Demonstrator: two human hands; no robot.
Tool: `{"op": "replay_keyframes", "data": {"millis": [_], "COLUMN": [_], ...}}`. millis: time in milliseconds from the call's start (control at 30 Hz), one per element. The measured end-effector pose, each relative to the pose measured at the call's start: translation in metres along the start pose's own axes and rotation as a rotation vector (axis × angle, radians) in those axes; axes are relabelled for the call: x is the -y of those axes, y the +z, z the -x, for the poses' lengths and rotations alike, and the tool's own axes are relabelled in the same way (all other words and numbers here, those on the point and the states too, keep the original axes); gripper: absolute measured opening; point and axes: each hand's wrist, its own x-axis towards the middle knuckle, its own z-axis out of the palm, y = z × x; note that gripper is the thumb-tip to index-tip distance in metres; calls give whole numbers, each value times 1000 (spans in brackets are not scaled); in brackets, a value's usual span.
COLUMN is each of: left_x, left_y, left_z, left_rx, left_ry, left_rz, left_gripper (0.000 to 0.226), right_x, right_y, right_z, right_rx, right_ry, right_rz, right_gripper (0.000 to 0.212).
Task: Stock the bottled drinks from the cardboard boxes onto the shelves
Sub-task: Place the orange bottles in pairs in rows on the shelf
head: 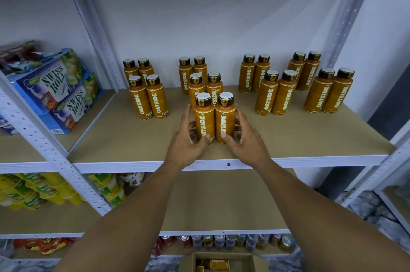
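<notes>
As both arms reach in over the shelf [310,136] edge, each hand grips one upright bottle at the front middle of the board.

Left hand [185,141]: fingers curled round the outer side of the left bottle [204,120], thumb laid across its lower front. Right hand [247,138]: the mirror of it, with fingers wrapped round the outer side of the right bottle [225,117] and thumb on the lower front. Neither hand is spread flat. Both are closed round their bottles.

The two held bottles touch side by side, caps on, labels facing out. Their bases appear to sit on the board.

Directly behind them two more pairs [205,82] run back toward the wall in one column. A block of four [146,94] stands to the left, and two further blocks [275,92] stand to the right, each well apart from the next.

At the lower frame edge an open box [221,255] sits on the floor, with spare bottles [218,264] lying on their sides in it. Swiss roll cartons [57,94] occupy the neighbouring bay at left. Cans [219,241] line the lowest shelf.
</notes>
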Motion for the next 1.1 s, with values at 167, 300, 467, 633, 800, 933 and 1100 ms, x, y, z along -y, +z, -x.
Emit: {"op": "replay_keyframes", "data": {"millis": [167,300,467,633,800,933,1100], "left_x": [1,0,1,1,0,-7,-26], "left_y": [0,0,1,0,-3,-13,-33], "left_z": [1,1,1,0,-3,-9,-21], "left_rx": [-9,-27,-42,-40,-25,13,16], "left_ry": [3,4,8,1,-4,23,130], "left_rz": [3,17,29,42,85,84,54], "left_gripper": [109,109,110,111,116,116,93], "right_x": [1,1,1,0,3,9,29], "right_y": [0,-1,0,-1,-5,-14,-36], "right_z": [1,2,3,3,0,-4,-17], "right_rx": [2,16,29,48,26,-17,-55], "right_ry": [-6,-8,-3,-4,27,30,-61], "right_rz": [13,8,8,-9,-98,-128,-36], "right_gripper": [93,91,91,90,92,98,94]}}
